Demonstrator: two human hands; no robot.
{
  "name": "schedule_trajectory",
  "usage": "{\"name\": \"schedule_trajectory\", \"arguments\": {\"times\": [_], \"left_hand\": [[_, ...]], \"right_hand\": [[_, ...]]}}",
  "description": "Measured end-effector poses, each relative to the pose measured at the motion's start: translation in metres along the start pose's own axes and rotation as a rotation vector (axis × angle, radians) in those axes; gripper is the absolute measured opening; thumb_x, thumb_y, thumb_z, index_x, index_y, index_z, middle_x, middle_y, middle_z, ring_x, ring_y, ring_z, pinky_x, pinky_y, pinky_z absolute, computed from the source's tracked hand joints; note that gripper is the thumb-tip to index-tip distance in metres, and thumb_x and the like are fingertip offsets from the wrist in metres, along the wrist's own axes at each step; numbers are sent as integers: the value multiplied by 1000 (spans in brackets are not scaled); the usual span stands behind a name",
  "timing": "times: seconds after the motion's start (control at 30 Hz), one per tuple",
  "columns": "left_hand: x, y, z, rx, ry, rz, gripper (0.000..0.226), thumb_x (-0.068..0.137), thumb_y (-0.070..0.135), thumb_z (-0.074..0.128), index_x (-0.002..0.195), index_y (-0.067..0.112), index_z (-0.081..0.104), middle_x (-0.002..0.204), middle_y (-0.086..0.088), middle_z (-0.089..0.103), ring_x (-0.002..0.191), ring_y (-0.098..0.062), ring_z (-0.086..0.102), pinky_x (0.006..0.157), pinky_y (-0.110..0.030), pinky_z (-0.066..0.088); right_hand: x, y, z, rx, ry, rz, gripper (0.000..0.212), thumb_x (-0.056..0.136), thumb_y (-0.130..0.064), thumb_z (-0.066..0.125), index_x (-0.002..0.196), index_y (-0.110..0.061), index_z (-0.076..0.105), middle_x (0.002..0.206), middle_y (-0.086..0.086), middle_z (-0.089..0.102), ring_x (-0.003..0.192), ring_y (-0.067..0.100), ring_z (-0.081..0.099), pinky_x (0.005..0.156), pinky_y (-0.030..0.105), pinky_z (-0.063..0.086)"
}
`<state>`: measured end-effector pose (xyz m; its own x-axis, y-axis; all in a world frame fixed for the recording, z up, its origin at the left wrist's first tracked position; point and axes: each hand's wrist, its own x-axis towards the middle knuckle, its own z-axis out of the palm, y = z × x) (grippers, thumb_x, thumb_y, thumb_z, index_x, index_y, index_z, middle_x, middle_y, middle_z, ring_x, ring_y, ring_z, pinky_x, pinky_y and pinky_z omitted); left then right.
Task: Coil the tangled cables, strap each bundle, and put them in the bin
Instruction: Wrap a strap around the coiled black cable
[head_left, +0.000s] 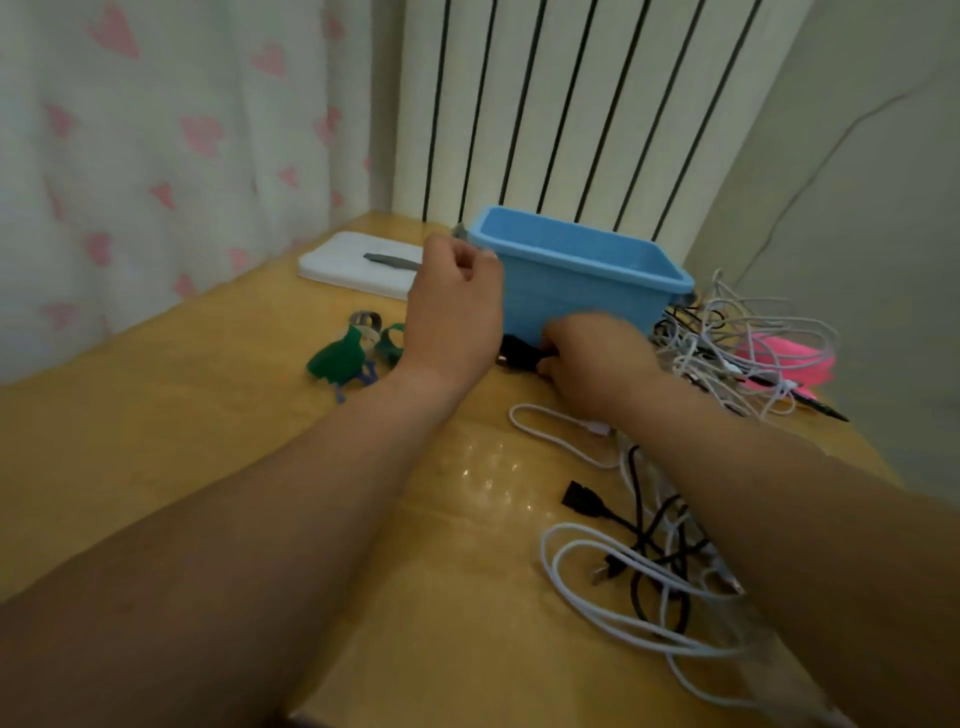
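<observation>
A light blue plastic bin (582, 270) stands at the back of the wooden table. My left hand (452, 306) is raised in front of the bin's left corner with its fingers curled; whether it pinches something is unclear. My right hand (592, 358) rests on the table in front of the bin and grips a small black cable bundle (519, 353). A tangle of white and black cables (644, 561) lies under my right forearm. Another white tangle (737, 343) sits right of the bin. Green and blue straps (353, 353) lie left of my left wrist.
A white board (358, 265) with a grey strap on it lies at the back left. Something pink (789, 358) sits under the right tangle. A curtain, a radiator and a wall close the table's far sides.
</observation>
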<state>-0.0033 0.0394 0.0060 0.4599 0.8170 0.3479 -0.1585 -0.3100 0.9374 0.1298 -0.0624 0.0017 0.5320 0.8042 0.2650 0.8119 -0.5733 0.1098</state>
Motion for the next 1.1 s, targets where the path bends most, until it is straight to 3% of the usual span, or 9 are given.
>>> {"name": "schedule_trajectory", "arguments": {"times": [0.07, 0.2, 0.4, 0.57, 0.67, 0.8, 0.87, 0.97, 1.1], "left_hand": [[-2, -1, 0, 26, -27, 17, 15, 110, 33, 50, 112, 20, 56, 102, 1, 68, 94, -14, 67, 72, -28, 55], [-4, 1, 0, 48, -61, 66, 15, 110, 31, 51, 111, 17, 56, 99, -1, 68, 92, -17, 68, 76, -34, 58], [-11, -5, 6, 190, -202, 155, 14, 107, 27, 54, 97, 18, 59, 91, -2, 68, 85, -17, 67, 73, -37, 57], [-27, -2, 12, 328, -387, 233, 16, 107, 31, 59, 94, 23, 62, 86, 2, 70, 81, -15, 67, 78, -41, 61], [-42, 5, 15, 435, -565, 284, 20, 107, 38, 61, 93, 24, 66, 82, 6, 70, 77, -11, 66, 75, -37, 59], [-58, 10, 20, 588, -851, 319, 30, 103, 50, 60, 88, 24, 67, 79, 4, 67, 72, -10, 61, 65, -29, 49], [-60, 12, 21, 673, -980, 328, 30, 100, 53, 63, 87, 26, 67, 79, 5, 66, 72, -8, 60, 61, -22, 45], [-57, 16, 16, 731, -1102, 308, 26, 94, 55, 72, 93, 30, 67, 84, 10, 65, 77, -2, 59, 66, -16, 47], [-51, 21, 8, 869, -1262, 306, 28, 87, 57, 80, 102, 42, 61, 102, 24, 60, 93, -1, 59, 76, -18, 50]], "right_hand": [[-4, 6, 9, 69, -78, 45, 27, 101, -37, 65, 118, -17, 72, 117, 11, 72, 107, 31, 65, 78, 34, 48], [-17, 11, -17, 333, 68, 51, 39, 100, -37, 68, 135, -19, 67, 127, 1, 69, 116, 19, 63, 90, 33, 50], [-61, 27, -61, 534, 163, 48, 9, 102, -39, 66, 104, -34, 74, 92, -20, 68, 88, -6, 61, 67, 8, 37], [-100, 38, -77, 986, 460, 77, 14, 101, -27, 69, 103, -17, 79, 91, -2, 79, 88, 11, 75, 81, 26, 59], [-109, 50, -68, 1208, 557, 140, 14, 101, -22, 67, 102, -12, 78, 86, 1, 79, 82, 14, 75, 74, 31, 60], [-112, 55, -40, 994, 449, 139, 11, 101, -24, 69, 95, -17, 75, 75, -1, 74, 62, 5, 66, 63, 22, 50], [-111, 53, -29, 879, 400, 124, 11, 100, -29, 69, 91, -24, 74, 74, -5, 72, 65, 4, 66, 64, 23, 49], [-108, 52, -19, 809, 351, 118, 12, 100, -36, 66, 90, -29, 72, 77, -8, 71, 74, 7, 67, 71, 33, 55], [-106, 56, -14, 814, 344, 101, 13, 100, -35, 66, 91, -28, 72, 77, -7, 72, 76, 8, 67, 73, 37, 56]]}}
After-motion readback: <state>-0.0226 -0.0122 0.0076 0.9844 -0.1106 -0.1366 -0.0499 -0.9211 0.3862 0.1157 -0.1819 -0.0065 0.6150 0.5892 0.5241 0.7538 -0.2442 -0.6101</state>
